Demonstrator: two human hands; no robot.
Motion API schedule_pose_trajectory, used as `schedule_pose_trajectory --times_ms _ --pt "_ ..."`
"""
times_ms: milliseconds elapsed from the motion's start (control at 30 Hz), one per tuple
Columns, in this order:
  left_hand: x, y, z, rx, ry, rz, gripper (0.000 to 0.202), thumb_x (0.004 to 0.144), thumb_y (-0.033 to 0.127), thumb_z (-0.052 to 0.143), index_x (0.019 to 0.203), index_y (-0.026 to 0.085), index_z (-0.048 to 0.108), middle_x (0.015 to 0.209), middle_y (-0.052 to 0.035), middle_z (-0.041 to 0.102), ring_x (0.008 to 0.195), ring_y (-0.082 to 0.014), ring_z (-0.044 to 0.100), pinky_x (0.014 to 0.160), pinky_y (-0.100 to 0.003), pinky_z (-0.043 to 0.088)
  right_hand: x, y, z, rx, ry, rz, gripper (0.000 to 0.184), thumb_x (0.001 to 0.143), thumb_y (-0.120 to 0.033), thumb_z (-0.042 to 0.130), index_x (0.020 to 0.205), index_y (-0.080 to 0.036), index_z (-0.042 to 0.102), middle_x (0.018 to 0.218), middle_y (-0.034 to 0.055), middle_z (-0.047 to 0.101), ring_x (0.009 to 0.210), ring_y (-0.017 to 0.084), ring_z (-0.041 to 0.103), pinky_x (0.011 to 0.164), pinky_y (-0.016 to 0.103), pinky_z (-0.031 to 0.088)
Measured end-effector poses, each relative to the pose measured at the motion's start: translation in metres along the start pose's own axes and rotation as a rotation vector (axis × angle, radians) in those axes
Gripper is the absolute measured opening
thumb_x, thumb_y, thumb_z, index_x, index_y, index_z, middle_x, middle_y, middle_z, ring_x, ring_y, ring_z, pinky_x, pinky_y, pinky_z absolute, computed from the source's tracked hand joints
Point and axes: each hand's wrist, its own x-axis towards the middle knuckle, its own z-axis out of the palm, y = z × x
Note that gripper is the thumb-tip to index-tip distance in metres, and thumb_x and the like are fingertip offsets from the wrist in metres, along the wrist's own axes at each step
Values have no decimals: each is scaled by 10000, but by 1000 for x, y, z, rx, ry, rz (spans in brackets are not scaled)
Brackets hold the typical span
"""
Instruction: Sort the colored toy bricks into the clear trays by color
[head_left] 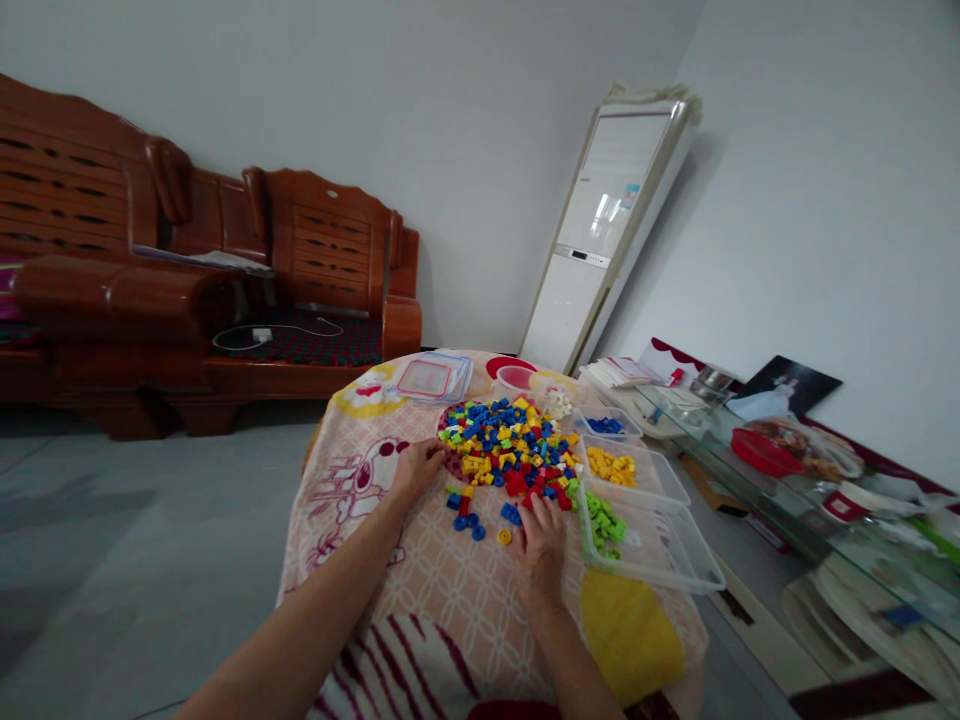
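A heap of mixed toy building bricks point(510, 440) in blue, yellow, red and green covers the middle of a cloth-topped round table. At its left edge rests my left hand point(416, 470), fingers stretched toward the bricks; nothing shows in them. My right hand point(540, 545) lies at the near edge of the heap, fingers apart over the red bricks point(516, 484). Just left of its fingertips is a blue brick point(511, 514). Several blue wheels point(478, 533) and a yellow wheel point(505, 537) lie loose between my hands. What lies under my right fingertips is hidden.
Clear plastic boxes at the right contain blue bricks point(604, 425), yellow bricks point(610, 466) and green bricks point(604, 522). Lids point(424, 379) and a red-and-pink dish point(514, 376) sit at the back. A yellow cloth point(632, 635) lies near right, beside a cluttered glass shelf point(810, 500).
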Motion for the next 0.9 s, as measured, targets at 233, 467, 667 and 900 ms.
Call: schedule_pose_trajectory --times_ms 233,467,667,900 --pt "-1 5 -3 26 4 14 274 735 272 482 835 170 715 689 -20 695 697 -182 618 624 -241 410 10 -4 2 -33 -20 33 364 857 -171 510 1191 -204 650 1315 136 559 1290 311 386 1045 566 328" --pt "-1 1 -1 15 3 26 276 749 289 481 844 181 717 729 -26 711 727 -186 631 654 -244 426 0 -18 -21 29 -65 -75 211 838 -156 530 936 -219 705 1349 93 541 1337 297 341 1074 576 303" --pt "0 0 0 20 5 18 256 738 292 500 827 190 718 749 -23 721 724 -182 633 646 -236 424 1 -29 -20 20 -110 -69 204 836 -141 543 925 -239 698 1345 64 552 1326 285 364 1060 551 337" --pt "2 -4 0 23 -3 26 256 742 295 497 830 189 712 746 -21 717 733 -187 637 643 -235 421 31 7 -34 6 155 -22 241 917 -219 449 932 -189 688 1232 125 608 1229 261 447 1021 506 380"
